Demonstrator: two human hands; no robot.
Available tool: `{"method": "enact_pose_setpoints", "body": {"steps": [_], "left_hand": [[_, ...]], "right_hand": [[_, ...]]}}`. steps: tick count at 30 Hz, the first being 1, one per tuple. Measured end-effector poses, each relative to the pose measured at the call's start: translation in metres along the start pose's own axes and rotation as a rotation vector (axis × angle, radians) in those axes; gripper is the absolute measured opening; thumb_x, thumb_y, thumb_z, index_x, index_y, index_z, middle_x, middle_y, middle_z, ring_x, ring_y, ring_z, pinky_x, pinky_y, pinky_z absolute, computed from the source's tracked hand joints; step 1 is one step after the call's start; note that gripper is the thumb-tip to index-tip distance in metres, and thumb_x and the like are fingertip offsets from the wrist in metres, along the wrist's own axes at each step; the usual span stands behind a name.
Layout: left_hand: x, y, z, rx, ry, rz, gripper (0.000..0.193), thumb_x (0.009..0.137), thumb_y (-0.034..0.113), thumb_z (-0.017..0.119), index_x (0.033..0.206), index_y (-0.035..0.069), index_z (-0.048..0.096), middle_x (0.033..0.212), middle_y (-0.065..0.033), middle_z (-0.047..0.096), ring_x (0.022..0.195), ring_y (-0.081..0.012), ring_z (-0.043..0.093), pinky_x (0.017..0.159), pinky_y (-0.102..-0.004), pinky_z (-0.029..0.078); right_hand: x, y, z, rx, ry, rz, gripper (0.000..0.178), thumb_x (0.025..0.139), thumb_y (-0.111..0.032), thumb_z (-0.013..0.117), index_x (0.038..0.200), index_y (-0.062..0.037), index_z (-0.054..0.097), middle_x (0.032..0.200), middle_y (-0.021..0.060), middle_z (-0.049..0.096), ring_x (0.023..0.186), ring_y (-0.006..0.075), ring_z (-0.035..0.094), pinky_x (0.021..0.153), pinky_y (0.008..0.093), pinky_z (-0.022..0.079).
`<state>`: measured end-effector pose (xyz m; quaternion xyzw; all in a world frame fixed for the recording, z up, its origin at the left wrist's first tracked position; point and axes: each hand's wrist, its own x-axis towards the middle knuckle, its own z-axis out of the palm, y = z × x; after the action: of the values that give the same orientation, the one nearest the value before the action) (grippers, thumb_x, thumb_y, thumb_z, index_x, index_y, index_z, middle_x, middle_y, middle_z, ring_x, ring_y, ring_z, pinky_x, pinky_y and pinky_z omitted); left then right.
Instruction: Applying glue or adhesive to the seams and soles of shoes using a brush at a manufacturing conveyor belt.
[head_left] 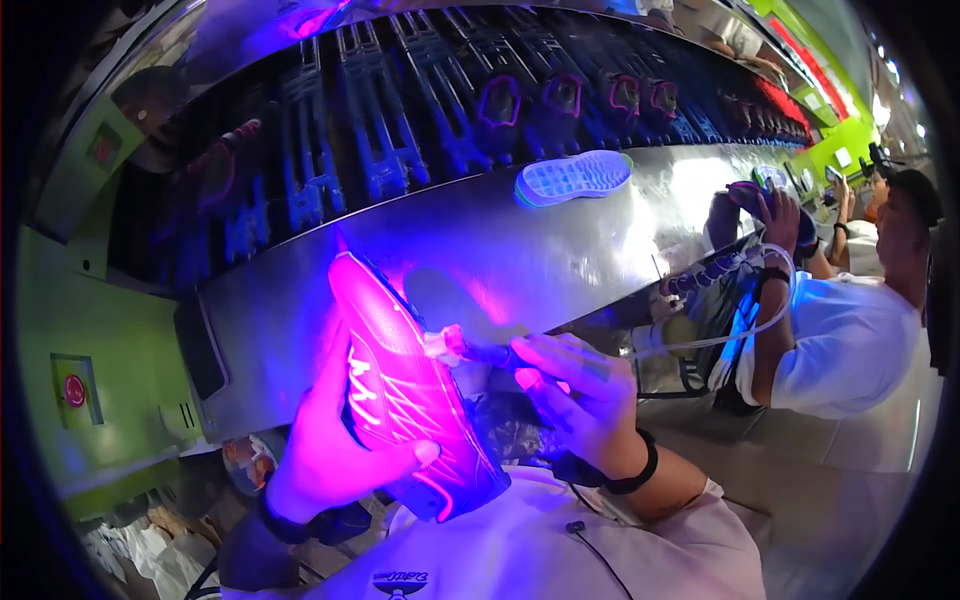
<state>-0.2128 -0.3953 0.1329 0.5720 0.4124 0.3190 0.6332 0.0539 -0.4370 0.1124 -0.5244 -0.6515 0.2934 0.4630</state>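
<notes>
A shoe upper (415, 385), lit bright pink and violet, is tilted in front of me with its toe pointing up and away. My left hand (335, 445) grips it from the left, thumb across its side near the heel. Between the fingers of my right hand (590, 400) is a slim brush (490, 352). The pale tip of the brush touches the edge of the shoe along its right side. A white shoe sole (575, 178) lies on the metal bench beyond, its patterned inside facing up.
The metal bench (480, 235) runs from left to right. Behind it a dark conveyor rack (390, 110) carries several shoes (563, 95). Green machine panels (115, 350) with a red button (75, 390) stand at left. On the right, a co-worker (850, 320) handles a dark shoe (745, 195).
</notes>
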Motion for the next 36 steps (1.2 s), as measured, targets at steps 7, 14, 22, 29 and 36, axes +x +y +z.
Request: {"method": "enact_pose_setpoints", "body": {"steps": [7,14,22,29,36], "left_hand": [[0.0,0.004,-0.016,-0.054,0.055,-0.11,0.105,0.077,0.009,0.087,0.159,-0.002,0.022,0.14,-0.0144,0.054,0.127,-0.0239,0.059,0.106,-0.0395,0.052],[0.007,-0.006,-0.031,-0.016,0.175,-0.06,0.092,0.084,0.007,0.077,0.158,-0.004,0.025,0.138,-0.0127,0.055,0.126,-0.0215,0.058,0.107,-0.0388,0.049],[0.008,-0.026,-0.041,-0.039,0.342,-0.062,0.082,0.093,0.017,0.072,0.158,-0.004,0.026,0.134,-0.0126,0.058,0.119,-0.0182,0.06,0.1,-0.0345,0.051],[0.006,-0.019,-0.029,-0.229,0.44,-0.134,0.069,0.097,0.021,0.068,0.153,-0.003,0.034,0.132,-0.0136,0.061,0.117,-0.0195,0.063,0.102,-0.0361,0.051],[0.001,-0.01,-0.022,-0.624,0.281,-0.32,0.049,0.106,0.036,0.052,0.141,0.002,0.049,0.128,-0.0111,0.064,0.118,-0.0196,0.065,0.103,-0.0383,0.052]], "right_hand": [[-0.02,0.003,0.002,0.05,-0.085,0.055,0.031,0.089,-0.009,0.077,0.119,-0.0063,0.076,0.11,0.0135,0.076,0.101,0.0312,0.074,0.088,0.0368,0.057],[-0.019,0.003,-0.005,0.051,-0.208,0.111,0.029,0.09,-0.01,0.076,0.118,-0.0014,0.076,0.113,0.0157,0.077,0.099,0.0264,0.073,0.089,0.0353,0.055],[-0.021,0.005,-0.009,0.157,-0.21,0.237,0.032,0.091,-0.01,0.076,0.123,-0.0103,0.075,0.112,0.0167,0.076,0.1,0.0317,0.074,0.09,0.0376,0.057],[-0.004,-0.012,-0.015,-0.152,-0.147,-0.068,0.038,0.085,-0.004,0.078,0.122,-0.0083,0.074,0.11,0.0146,0.075,0.092,0.0312,0.072,0.08,0.0382,0.059],[0.02,-0.022,-0.025,-0.267,-0.086,-0.35,0.05,0.069,0.004,0.079,0.118,-0.0023,0.074,0.105,0.0129,0.074,0.086,0.03,0.07,0.072,0.0376,0.057]]}}
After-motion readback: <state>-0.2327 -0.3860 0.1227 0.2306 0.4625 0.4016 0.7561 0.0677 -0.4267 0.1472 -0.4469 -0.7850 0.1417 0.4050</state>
